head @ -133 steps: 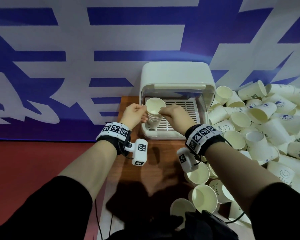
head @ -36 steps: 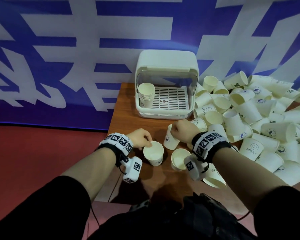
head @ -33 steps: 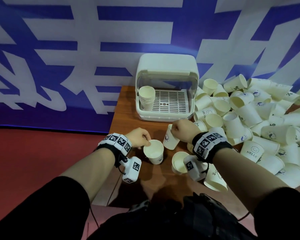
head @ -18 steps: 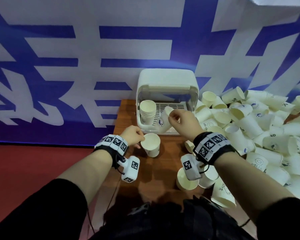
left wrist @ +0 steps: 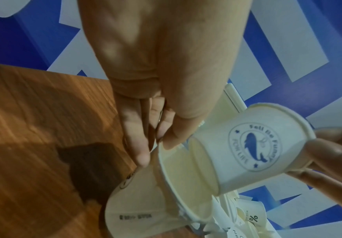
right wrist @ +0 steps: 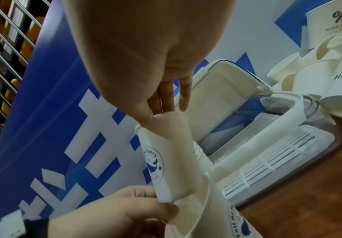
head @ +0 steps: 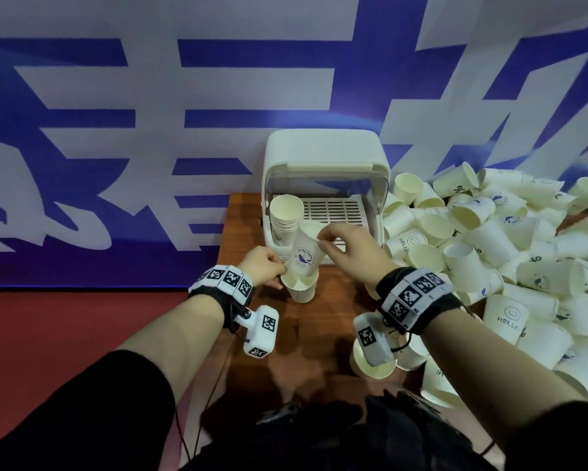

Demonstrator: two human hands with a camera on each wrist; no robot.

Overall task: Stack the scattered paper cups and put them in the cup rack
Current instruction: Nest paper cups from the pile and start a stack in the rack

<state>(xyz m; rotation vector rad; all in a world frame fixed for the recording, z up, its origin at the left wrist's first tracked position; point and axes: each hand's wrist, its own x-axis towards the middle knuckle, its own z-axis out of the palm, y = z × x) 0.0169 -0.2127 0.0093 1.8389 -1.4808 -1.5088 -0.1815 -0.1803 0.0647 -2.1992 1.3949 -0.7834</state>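
My left hand (head: pixel 280 270) pinches the rim of a plain paper cup (head: pixel 301 288) held upright just above the wooden table (head: pixel 330 321). Its thumb is inside the rim in the left wrist view, where the same cup (left wrist: pixel 145 201) fills the lower middle. My right hand (head: pixel 321 239) pinches the rim of a whale-print cup (head: pixel 306 254), tilted, with its base inside the mouth of the plain cup. The whale-print cup (right wrist: pixel 172 161) hangs from my right fingers (right wrist: pixel 145 116). The white cup rack (head: pixel 326 164) stands open behind, with a stack of cups (head: pixel 286 215) at its left.
A large heap of loose paper cups (head: pixel 489 253) covers the table to the right of the rack and reaches the front right. Several more cups (head: pixel 374 365) lie under my right wrist. A blue and white banner hangs behind; red floor lies to the left.
My right hand has brought the whale-print cup down from in front of the rack to the cup in my left hand, and its base now sits in that cup's mouth.
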